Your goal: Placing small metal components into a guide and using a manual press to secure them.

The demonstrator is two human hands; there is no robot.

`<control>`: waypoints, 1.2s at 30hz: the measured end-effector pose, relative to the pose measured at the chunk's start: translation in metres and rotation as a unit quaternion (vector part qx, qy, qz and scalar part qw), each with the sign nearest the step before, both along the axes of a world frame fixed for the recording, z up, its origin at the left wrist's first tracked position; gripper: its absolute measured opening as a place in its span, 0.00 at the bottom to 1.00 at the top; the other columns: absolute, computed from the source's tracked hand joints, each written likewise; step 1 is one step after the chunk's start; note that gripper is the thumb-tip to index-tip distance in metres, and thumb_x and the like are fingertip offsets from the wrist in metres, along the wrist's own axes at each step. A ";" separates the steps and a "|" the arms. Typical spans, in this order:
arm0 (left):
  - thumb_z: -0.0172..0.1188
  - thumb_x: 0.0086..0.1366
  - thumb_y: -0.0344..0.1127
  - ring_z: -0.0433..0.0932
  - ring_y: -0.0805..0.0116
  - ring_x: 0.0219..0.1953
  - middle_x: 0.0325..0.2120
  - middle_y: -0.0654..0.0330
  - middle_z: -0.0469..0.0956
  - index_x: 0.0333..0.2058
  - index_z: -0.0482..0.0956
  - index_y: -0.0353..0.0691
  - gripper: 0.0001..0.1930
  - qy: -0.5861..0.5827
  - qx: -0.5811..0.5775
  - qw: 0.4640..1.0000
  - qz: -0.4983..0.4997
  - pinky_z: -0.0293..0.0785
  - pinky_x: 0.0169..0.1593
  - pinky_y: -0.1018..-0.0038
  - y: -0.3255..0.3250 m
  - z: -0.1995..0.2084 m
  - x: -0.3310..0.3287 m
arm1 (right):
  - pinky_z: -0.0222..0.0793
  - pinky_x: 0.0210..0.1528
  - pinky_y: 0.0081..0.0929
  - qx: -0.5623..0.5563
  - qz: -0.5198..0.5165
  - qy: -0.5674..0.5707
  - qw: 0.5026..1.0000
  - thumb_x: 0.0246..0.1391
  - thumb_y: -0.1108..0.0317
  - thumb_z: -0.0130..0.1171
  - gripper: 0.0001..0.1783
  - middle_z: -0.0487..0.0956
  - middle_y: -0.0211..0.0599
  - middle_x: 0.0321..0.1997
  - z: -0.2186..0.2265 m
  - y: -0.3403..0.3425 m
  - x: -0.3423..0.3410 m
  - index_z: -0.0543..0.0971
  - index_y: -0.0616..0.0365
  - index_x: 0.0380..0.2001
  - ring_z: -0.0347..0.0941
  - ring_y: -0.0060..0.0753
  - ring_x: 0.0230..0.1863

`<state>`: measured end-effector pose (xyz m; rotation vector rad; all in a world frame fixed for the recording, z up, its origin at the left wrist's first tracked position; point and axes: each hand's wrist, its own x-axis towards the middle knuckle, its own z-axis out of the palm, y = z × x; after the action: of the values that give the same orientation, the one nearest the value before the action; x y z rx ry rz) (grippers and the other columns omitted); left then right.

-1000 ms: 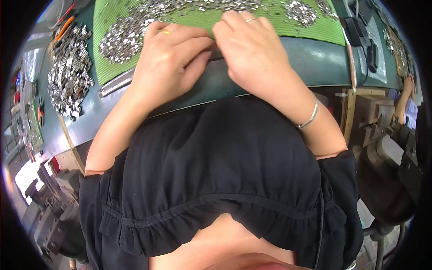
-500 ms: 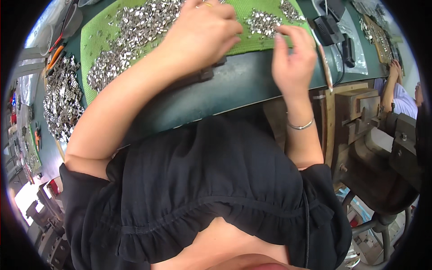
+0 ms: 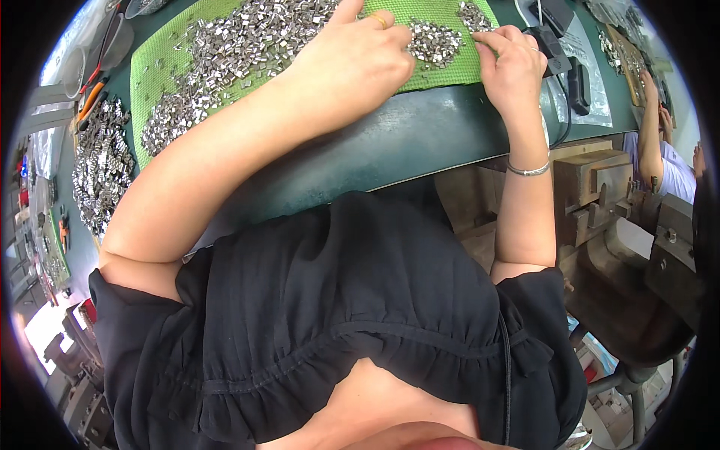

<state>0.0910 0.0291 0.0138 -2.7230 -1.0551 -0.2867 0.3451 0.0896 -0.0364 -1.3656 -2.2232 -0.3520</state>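
A green textured mat (image 3: 161,64) lies on the bench with many small shiny metal pieces (image 3: 244,37) in a broad heap. My left hand (image 3: 360,64), with a ring on one finger, bends over the mat between that heap and a smaller pile (image 3: 435,43) of metal pieces. Most of its fingers curl under, one sticks out, and the fingertips are hidden. At the mat's right edge, my right hand (image 3: 514,64) brings thumb and index finger close together, just below another little pile (image 3: 474,16). Whatever sits between them is too small to make out.
Linked metal strips (image 3: 101,165) are heaped left of the mat, near orange-handled pliers (image 3: 91,99). Black devices (image 3: 577,82) and a cable lie at the right on clear plastic. A metal machine (image 3: 600,180) stands beside the bench. Another person's arm (image 3: 651,142) works at far right.
My right hand has moved right and its thumb and index finger have drawn closer. My left hand has shifted slightly right and down. A dark bar beneath my left arm no longer shows.
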 end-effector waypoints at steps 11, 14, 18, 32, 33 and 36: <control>0.56 0.60 0.34 0.74 0.64 0.42 0.31 0.62 0.76 0.26 0.82 0.43 0.08 -0.087 -0.057 0.993 0.052 0.61 0.49 0.61 -0.003 -0.017 -0.002 | 0.67 0.42 0.44 -0.008 0.000 0.045 0.999 0.52 0.64 0.65 0.06 0.81 0.26 0.36 -0.002 -0.003 0.007 0.87 0.44 0.34 0.77 0.42 0.42; 0.57 0.59 0.35 0.74 0.64 0.43 0.31 0.63 0.76 0.25 0.83 0.43 0.08 -0.051 -0.047 0.997 0.031 0.61 0.49 0.61 -0.006 -0.011 -0.004 | 0.66 0.42 0.46 -0.014 -0.002 0.012 1.000 0.52 0.64 0.64 0.05 0.82 0.27 0.35 -0.001 0.001 0.003 0.87 0.45 0.33 0.77 0.43 0.42; 0.59 0.57 0.36 0.74 0.64 0.42 0.31 0.63 0.77 0.24 0.83 0.43 0.07 -0.034 -0.054 0.998 0.003 0.61 0.49 0.60 -0.005 -0.004 -0.008 | 0.65 0.44 0.47 -0.073 -0.008 0.024 0.997 0.53 0.65 0.63 0.04 0.82 0.30 0.36 -0.002 0.010 0.003 0.85 0.47 0.31 0.77 0.44 0.43; 0.58 0.59 0.34 0.76 0.56 0.42 0.31 0.56 0.77 0.30 0.82 0.38 0.07 -0.116 -0.044 0.990 0.071 0.64 0.48 0.58 -0.010 0.004 -0.025 | 0.58 0.46 0.42 -0.034 0.159 0.141 0.977 0.52 0.73 0.59 0.04 0.77 0.33 0.36 0.019 -0.062 -0.061 0.77 0.53 0.32 0.74 0.41 0.41; 0.58 0.58 0.32 0.76 0.53 0.42 0.32 0.54 0.78 0.30 0.81 0.37 0.06 -0.144 -0.089 0.981 0.094 0.65 0.47 0.58 -0.019 0.014 -0.039 | 0.58 0.47 0.40 -0.022 0.194 0.127 0.973 0.50 0.74 0.59 0.05 0.77 0.32 0.37 0.019 -0.076 -0.078 0.77 0.52 0.32 0.73 0.40 0.41; 0.61 0.57 0.33 0.76 0.57 0.42 0.32 0.57 0.78 0.28 0.79 0.38 0.05 -0.169 -0.174 0.962 0.123 0.65 0.48 0.55 -0.049 0.022 -0.076 | 0.56 0.49 0.36 -0.046 0.291 0.144 0.945 0.47 0.74 0.60 0.07 0.75 0.31 0.39 0.009 -0.096 -0.120 0.76 0.52 0.32 0.72 0.36 0.41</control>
<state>0.0153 -0.0203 0.0357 -2.8609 -1.6640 -0.5913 0.2251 -0.0059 -0.0270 -0.6847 -2.2780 0.1546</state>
